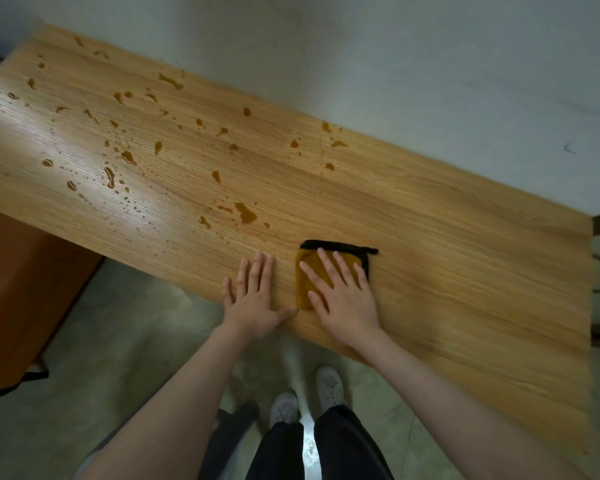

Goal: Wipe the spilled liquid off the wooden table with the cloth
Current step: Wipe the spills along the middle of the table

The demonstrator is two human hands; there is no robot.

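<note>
Folded mustard cloth (310, 278) with black edging lies flat on the wooden bench (447, 258), near its front edge. Right hand (343, 299) presses it, fingers straight and spread. Left hand (253, 296) rests flat just beside, holding nothing. Brown spilled liquid (245, 213) dots the bench beyond.

We are seeing a light wooden table (430, 244) showing fine grain lines, amber-brown spilled liquid (246, 213) dotting its left and middle, a mustard-yellow cloth (309, 275) edged in black, and grey-white shoes (329, 384) lower centre.
</note>
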